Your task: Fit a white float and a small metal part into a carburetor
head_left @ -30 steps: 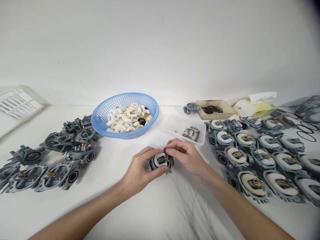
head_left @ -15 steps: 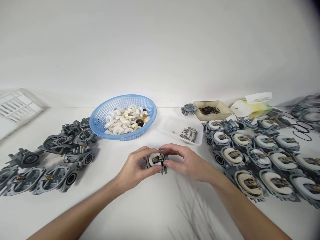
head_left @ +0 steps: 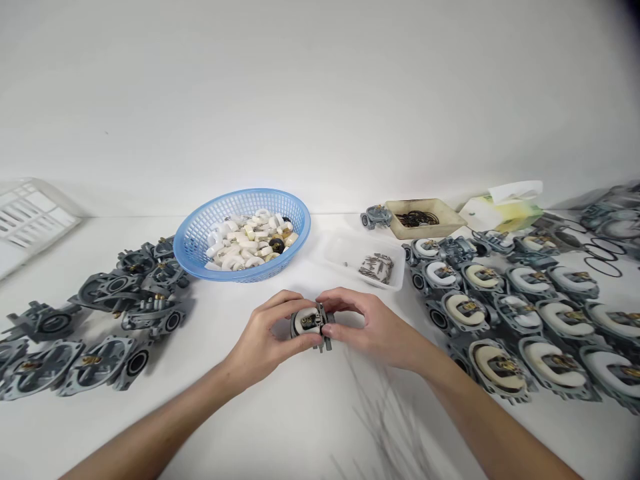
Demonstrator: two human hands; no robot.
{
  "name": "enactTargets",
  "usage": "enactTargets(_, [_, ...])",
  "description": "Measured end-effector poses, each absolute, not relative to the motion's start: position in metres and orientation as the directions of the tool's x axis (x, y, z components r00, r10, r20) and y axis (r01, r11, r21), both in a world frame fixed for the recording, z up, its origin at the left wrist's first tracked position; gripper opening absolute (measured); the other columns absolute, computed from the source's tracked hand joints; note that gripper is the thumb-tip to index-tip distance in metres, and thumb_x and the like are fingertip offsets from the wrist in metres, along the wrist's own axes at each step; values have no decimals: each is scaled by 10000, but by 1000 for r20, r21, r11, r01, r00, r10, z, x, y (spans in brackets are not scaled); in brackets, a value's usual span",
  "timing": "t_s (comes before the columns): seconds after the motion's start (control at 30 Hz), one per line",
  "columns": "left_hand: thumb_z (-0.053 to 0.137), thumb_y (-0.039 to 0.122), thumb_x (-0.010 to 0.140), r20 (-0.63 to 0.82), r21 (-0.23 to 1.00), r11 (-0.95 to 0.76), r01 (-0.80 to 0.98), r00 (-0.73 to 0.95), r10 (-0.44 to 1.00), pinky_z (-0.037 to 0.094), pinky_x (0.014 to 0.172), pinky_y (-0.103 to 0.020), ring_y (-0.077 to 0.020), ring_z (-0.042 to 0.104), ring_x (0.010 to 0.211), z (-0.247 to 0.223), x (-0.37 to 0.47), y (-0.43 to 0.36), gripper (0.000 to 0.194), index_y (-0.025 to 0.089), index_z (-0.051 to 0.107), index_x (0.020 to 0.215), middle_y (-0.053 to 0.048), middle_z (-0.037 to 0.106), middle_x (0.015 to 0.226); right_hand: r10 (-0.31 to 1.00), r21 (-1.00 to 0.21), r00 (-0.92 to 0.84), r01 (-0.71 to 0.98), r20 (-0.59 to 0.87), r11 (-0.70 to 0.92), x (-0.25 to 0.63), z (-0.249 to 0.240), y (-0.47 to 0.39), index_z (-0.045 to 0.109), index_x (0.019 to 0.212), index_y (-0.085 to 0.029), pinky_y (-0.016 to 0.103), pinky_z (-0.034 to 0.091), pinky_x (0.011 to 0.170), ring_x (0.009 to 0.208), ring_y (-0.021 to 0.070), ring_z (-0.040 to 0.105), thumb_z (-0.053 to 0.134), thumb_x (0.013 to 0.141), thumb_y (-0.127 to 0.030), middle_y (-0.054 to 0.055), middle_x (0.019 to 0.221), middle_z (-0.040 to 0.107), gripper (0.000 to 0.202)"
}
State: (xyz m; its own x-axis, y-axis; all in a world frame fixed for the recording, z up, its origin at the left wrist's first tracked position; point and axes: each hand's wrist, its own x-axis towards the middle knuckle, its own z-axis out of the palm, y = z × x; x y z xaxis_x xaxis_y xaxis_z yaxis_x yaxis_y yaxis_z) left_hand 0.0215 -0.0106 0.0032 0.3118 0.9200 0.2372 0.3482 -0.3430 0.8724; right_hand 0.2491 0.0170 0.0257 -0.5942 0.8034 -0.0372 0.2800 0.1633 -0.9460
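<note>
Both hands grip one grey cast-metal carburetor body (head_left: 311, 325) with a white ring-shaped float, just above the white table (head_left: 280, 427). The left hand (head_left: 265, 337) curls its fingers around its left side; the right hand (head_left: 373, 327) pinches its right edge. Behind stand a round blue mesh basket (head_left: 200, 230) of white floats and a clear tray (head_left: 345, 248) of small metal pins.

Since a second ago the carburetor body (head_left: 311, 325) is drawn slightly away from the blue basket (head_left: 243, 233), toward the person. The right hand (head_left: 373, 327), earlier raised with fingertips pinched over the part's top edge, is now lowered beside it, farther from the basket. The left hand (head_left: 267, 337) is shifted along with the part.
</note>
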Motion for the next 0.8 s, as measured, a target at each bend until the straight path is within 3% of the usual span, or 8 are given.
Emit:
enactTargets(0.33, [808,236,800,230,887,-324,330,293,928,516,869,-294,-187,648,977,3,23,-13,306,253,711,1090,-21,685,1053,815,-940,-579,265,24,215,246,23,17,679,1160,-296,354,467,1008,1097,181,627,682,898,-260,-17,1149,704,265])
enactTargets(0.8, [798,271,805,236,867,-339,366,299,925,503,808,-291,-180,637,921,4,22,-12,284,237,683,1062,-18,681,1012,797,-933,-603,279,14,227,248,24,17,667,1078,-277,353,449,1002,1077,180,610,705,867,-250,-29,1087,695,216])
